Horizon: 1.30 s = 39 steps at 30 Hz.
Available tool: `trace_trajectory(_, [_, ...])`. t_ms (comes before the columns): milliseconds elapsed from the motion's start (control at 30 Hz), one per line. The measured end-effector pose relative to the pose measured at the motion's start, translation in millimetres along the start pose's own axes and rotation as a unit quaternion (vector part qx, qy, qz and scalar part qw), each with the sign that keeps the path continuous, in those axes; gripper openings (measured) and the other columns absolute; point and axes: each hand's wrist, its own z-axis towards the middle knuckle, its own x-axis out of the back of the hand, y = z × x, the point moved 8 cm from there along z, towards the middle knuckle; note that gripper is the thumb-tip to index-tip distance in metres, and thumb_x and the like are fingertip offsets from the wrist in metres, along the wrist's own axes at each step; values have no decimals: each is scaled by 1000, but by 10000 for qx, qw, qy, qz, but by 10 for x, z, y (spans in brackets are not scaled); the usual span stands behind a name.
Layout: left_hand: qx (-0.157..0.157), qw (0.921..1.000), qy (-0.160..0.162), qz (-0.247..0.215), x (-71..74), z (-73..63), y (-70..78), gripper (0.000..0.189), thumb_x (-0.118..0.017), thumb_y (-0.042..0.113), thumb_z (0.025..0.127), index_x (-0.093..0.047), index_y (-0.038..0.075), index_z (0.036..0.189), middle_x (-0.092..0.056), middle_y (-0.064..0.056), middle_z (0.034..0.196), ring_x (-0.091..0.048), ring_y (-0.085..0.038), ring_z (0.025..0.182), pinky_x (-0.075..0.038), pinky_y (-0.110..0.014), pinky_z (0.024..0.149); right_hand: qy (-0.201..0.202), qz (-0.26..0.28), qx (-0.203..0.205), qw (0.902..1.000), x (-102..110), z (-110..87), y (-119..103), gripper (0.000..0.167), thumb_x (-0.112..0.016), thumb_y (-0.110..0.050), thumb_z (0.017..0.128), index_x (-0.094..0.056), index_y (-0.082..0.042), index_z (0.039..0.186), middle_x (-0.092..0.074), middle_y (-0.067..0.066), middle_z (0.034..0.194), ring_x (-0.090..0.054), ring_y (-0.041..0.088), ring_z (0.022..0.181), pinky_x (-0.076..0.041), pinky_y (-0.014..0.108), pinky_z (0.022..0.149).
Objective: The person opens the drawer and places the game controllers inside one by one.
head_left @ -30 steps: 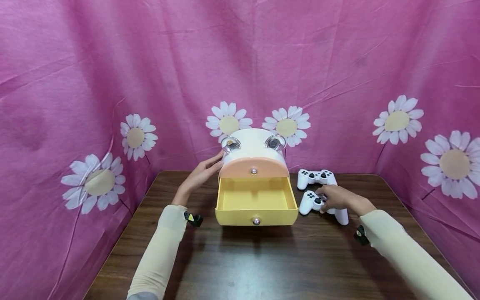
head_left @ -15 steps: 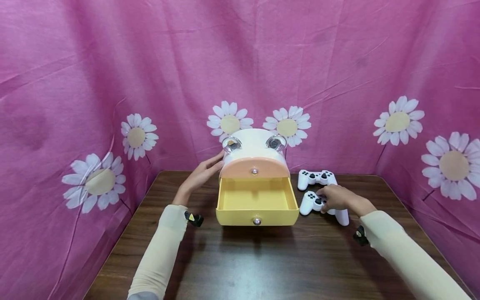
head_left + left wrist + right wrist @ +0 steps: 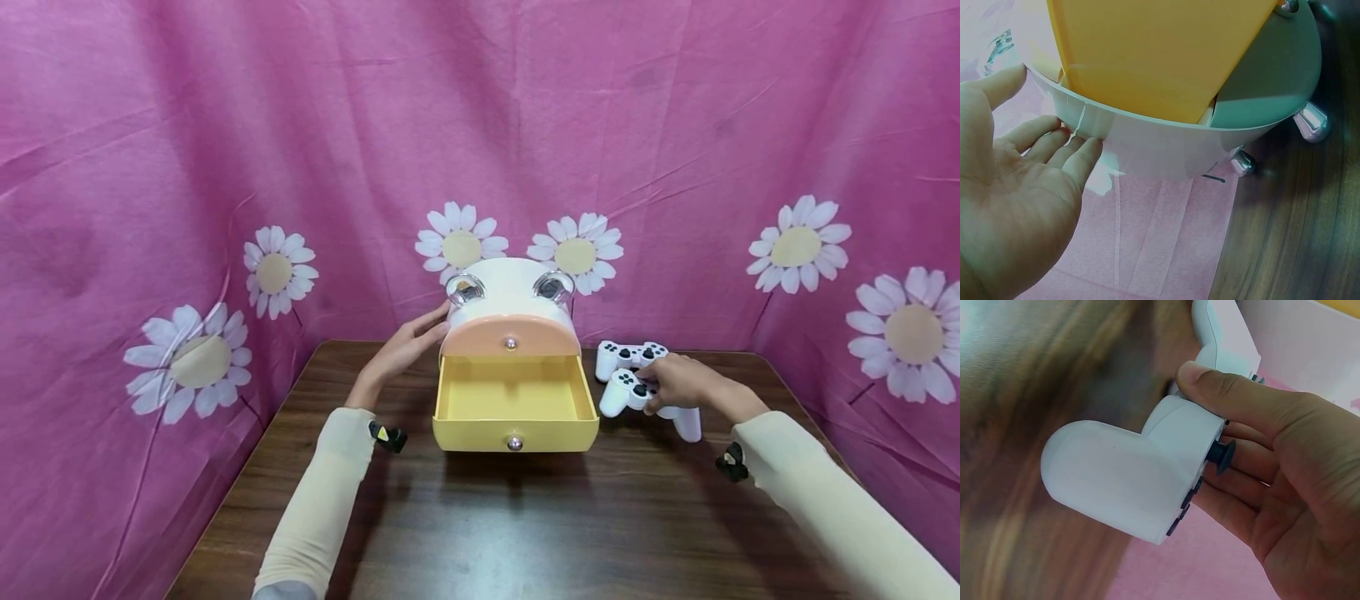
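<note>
A small white drawer cabinet (image 3: 510, 302) with shiny eye-like bulges stands at the back of the table. Its orange upper drawer (image 3: 487, 335) is closed, while the yellow lower drawer (image 3: 472, 435) is pulled out, with nothing inside. My left hand (image 3: 401, 350) touches the cabinet's left side with extended fingers, as the left wrist view also shows. At the right, my right hand (image 3: 686, 383) grips a white game controller (image 3: 1116, 472) by its middle, thumb on the near edge. Just behind it lies a second white game controller (image 3: 609, 360), partly covered by the held one.
The brown wooden table (image 3: 480, 525) extends in front of the cabinet. A pink curtain (image 3: 480, 125) printed with daisies hangs behind and along both sides. Metal knobs, such as the lower drawer knob (image 3: 514, 444), stick out from the drawers.
My right hand has raised the front controller slightly and shifted it back, so it now overlaps the rear one more. The left hand has stayed against the cabinet.
</note>
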Motion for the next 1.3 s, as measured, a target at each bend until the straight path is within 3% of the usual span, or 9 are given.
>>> trace_trajectory(167, [-3,9999,34,144,6,-12,4,62,-56,46,110,-38,26,167,-34,5,174,-33,-26,161,-26,-50,134,55,-106,-17,9999,189,1,-56,65,-98,-31,69,-79,-1,124,-72,0,84,-54,15,73,-50,35,65])
trace_trajectory(267, [-17,9998,31,203,6,-18,16,63,-55,46,111,-37,27,167,-32,5,175,-25,-23,164,-25,-51,134,11,-128,-2,9999,309,0,-97,61,-99,-32,68,-82,-4,119,-66,-5,77,-51,13,69,-46,32,61])
trace_trajectory(433, [-3,9998,7,179,-4,-21,17,63,-55,47,111,-36,27,168,-31,5,176,-26,-24,163,-25,-51,134,-41,-64,84,9999,541,-23,-220,43,-98,-33,70,-84,-13,106,-53,-8,67,-45,10,64,-38,27,57])
trace_trajectory(633, [53,9999,-76,-79,-22,-34,10,63,-57,48,110,-38,28,167,-34,9,174,-37,-26,159,-30,-51,132,-63,-3,143,9999,810,-26,-424,45,-98,-32,72,-85,-11,109,-70,-7,77,-51,9,67,-43,26,59])
trace_trajectory(767, [19,9999,-79,-105,-22,-36,19,63,-57,47,110,-39,28,166,-35,8,173,-31,-22,162,-27,-51,133,-95,-63,168,9998,974,-19,-588,32,-98,-31,72,-84,-21,99,-55,-10,65,-46,8,62,-37,26,55])
trace_trajectory(933, [6,9999,-104,-94,-20,-28,20,63,-56,47,110,-38,28,167,-35,8,174,-40,-26,157,-28,-51,133,-37,-167,370,9992,1166,10,-831,42,-99,-31,70,-86,-19,108,-56,-12,66,-47,8,63,-40,28,58])
trace_trajectory(1100, [33,10000,-86,11,-15,-21,12,64,-55,50,110,-37,29,167,-33,8,174,-39,-27,158,-27,-52,133,-85,-314,774,9965,1305,55,-1115,24,-98,-31,70,-79,-25,84,-49,-14,62,-43,5,60,-36,26,55])
trace_trajectory(1167, [48,9999,-62,71,-11,-23,12,64,-55,51,110,-37,29,167,-33,8,174,-36,-26,160,-26,-52,133,-124,-335,911,9952,1351,76,-1226,25,-97,-29,71,-74,-27,77,-44,-14,60,-39,4,58,-32,24,53])
trace_trajectory(1300, [74,9999,-60,58,-14,-29,11,64,-54,52,110,-36,30,167,-33,8,174,-35,-27,160,-24,-53,134,-212,-371,1116,9928,1412,124,-1434,26,-97,-28,70,-71,-27,75,-42,-14,60,-36,3,58,-27,23,52])
